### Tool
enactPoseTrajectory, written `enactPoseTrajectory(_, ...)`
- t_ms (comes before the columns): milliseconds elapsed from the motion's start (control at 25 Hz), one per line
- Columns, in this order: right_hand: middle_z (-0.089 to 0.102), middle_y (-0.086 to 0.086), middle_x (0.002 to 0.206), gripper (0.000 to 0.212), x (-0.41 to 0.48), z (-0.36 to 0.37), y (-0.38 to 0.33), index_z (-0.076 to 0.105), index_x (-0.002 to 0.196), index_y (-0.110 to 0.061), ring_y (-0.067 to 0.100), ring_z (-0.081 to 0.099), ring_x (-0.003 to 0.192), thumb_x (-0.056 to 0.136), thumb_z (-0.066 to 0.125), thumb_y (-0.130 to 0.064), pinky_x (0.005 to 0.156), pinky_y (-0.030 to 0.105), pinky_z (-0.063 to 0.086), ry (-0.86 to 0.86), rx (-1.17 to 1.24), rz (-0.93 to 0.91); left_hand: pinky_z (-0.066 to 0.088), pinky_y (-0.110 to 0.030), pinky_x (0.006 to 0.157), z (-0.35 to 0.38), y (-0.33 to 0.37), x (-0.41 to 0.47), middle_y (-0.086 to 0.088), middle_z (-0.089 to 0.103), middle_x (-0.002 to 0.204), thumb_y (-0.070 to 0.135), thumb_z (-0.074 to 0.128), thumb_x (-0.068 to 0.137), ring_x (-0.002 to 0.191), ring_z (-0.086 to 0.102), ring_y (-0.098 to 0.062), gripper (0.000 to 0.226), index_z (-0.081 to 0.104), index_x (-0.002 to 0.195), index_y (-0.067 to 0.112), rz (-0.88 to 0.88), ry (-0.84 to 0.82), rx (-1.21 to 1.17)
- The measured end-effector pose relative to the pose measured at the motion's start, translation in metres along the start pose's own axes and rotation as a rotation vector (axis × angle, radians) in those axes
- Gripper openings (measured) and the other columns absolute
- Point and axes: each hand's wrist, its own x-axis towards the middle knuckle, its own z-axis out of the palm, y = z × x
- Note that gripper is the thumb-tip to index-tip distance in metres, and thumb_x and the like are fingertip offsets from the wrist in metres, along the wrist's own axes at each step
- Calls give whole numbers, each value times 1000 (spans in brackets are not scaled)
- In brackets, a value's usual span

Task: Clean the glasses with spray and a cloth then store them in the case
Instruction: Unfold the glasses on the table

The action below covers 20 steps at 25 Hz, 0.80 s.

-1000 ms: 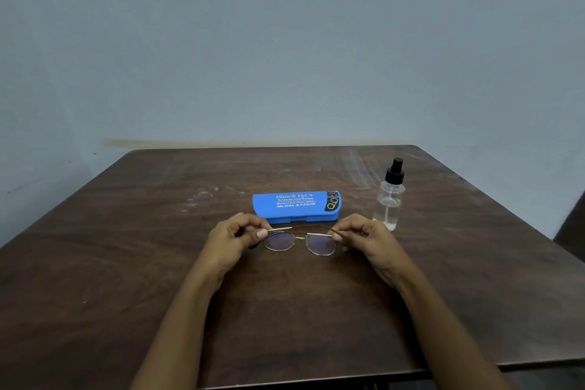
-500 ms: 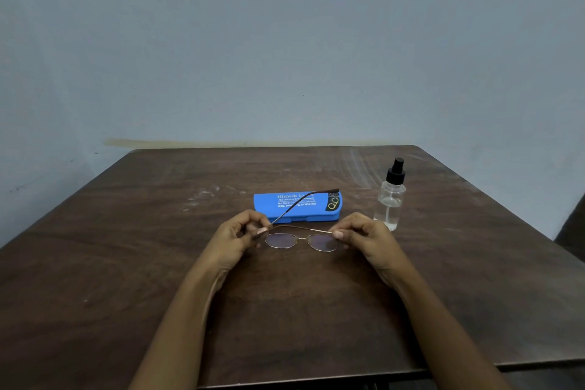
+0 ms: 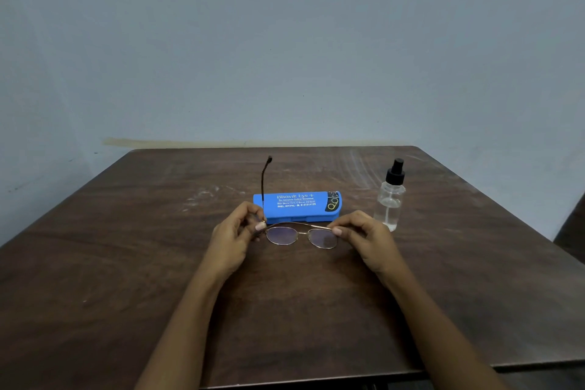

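Observation:
Thin gold-rimmed glasses (image 3: 300,236) hang just above the table, lenses facing me. My left hand (image 3: 235,233) pinches their left hinge, and my right hand (image 3: 361,236) pinches the right end of the frame. The left temple arm (image 3: 263,187) is unfolded and points away from me, past the case. The other temple lies folded along the top of the frame. A closed blue glasses case (image 3: 297,206) with white print lies right behind the glasses. To its right stands a clear spray bottle (image 3: 390,198) with a black nozzle. No cloth is in view.
The dark wooden table (image 3: 126,263) runs to a pale wall at the back. Its front edge lies under my forearms, and its right edge slopes off past the bottle. A dark object (image 3: 573,231) shows at the right border.
The glasses were fully folded a second ago. The left temple arm has since swung out from lying across the frame to pointing straight away from me. Both hands kept their places.

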Motion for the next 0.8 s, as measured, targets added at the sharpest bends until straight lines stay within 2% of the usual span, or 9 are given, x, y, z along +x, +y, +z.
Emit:
enactPoseTrajectory(80, 60, 4, 81, 13, 0, 1, 1, 71, 83, -10, 16, 57, 78, 79, 66, 1, 70, 14, 42, 31, -55, -33, 48, -21, 64, 0, -2, 1, -16, 58, 70, 0, 55, 84, 63, 55, -18, 14, 55, 80, 14, 47, 28, 70)
enactPoseTrajectory(160, 60, 7, 82, 13, 1, 1, 0, 73, 85, -9, 16, 56, 76, 77, 68, 0, 67, 9, 40, 35, -121, -55, 50, -28, 67, 1, -3, 1, -19, 61, 69, 0, 56, 83, 62, 59, -19, 20, 54, 77, 19, 80, 35, 119)
enactPoseTrajectory(280, 56, 2, 78, 12, 2, 1, -3, 74, 85, -7, 12, 52, 71, 76, 70, -1, 62, 3, 36, 20, -252, -107, 49, -24, 64, 1, -3, 0, -19, 64, 67, 1, 57, 83, 57, 59, -13, 24, 54, 74, 23, 117, 52, 136)
enactPoseTrajectory(400, 53, 1, 76, 10, 1, 2, -4, 72, 84, -3, 10, 49, 66, 76, 69, 1, 62, 2, 35, 46, -324, -172, 49, -22, 65, 2, -3, 0, -15, 66, 65, 2, 57, 83, 58, 61, -13, 19, 55, 77, 20, 131, 55, 152)
enactPoseTrajectory(520, 45, -10, 72, 10, 1, 3, -3, 71, 82, -3, -1, 44, 66, 76, 66, 4, 62, 2, 34, 99, -355, -212, 48, -22, 67, 3, -4, 1, -10, 68, 65, 3, 56, 84, 59, 63, -10, 15, 55, 78, 16, 135, 43, 185)
enactPoseTrajectory(600, 42, -13, 72, 10, 0, 5, -1, 70, 82, -5, -3, 43, 66, 78, 65, 3, 61, 6, 35, 135, -383, -220, 46, -16, 65, 3, -4, 1, -9, 68, 65, -2, 53, 84, 58, 63, -4, 18, 54, 78, 16, 146, 42, 203)
enactPoseTrajectory(720, 48, -4, 76, 9, 1, 8, 1, 67, 83, -5, 9, 47, 65, 80, 63, 2, 58, 18, 36, 172, -405, -239, 45, -9, 62, 3, -4, 1, -8, 67, 66, -5, 51, 84, 58, 63, 0, 16, 55, 81, 11, 151, 44, 192)
enactPoseTrajectory(800, 53, 1, 77, 7, 1, 8, 2, 66, 83, -5, 11, 49, 65, 80, 63, 1, 59, 19, 38, 180, -388, -246, 46, -8, 62, 3, -3, 1, -6, 67, 65, -4, 52, 84, 57, 63, 0, 15, 55, 80, 10, 142, 42, 166)
